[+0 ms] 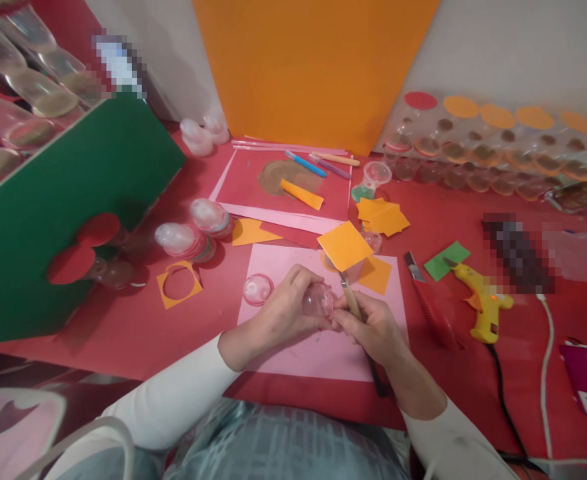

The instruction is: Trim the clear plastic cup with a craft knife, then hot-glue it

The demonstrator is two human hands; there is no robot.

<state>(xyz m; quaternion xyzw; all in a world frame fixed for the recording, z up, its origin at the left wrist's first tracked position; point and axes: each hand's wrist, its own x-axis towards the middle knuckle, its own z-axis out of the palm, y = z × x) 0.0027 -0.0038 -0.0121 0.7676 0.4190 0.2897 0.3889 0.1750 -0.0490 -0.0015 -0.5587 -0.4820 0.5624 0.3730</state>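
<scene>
My left hand [293, 300] is closed around a small clear plastic cup [317, 300] with a pinkish rim. At the cup's right edge, the thumb and finger of my right hand [373, 327] pinch its rim. That same hand holds a wooden-handled tool [352, 298] with a metal collar, pointing away from me; its tip is hard to make out against an orange card square [346, 245]. A dark bar [377, 377] shows below my right hand. Left of my hands, a clear round lid [258, 290] lies on a pink sheet [283, 360].
A yellow glue gun [483, 300] and a red utility knife [431, 300] lie at right. Stacked clear cups [181, 240] and an orange frame with a round hole [160, 287] are at left. A green board [73, 220] leans there. Markers [306, 163] lie behind.
</scene>
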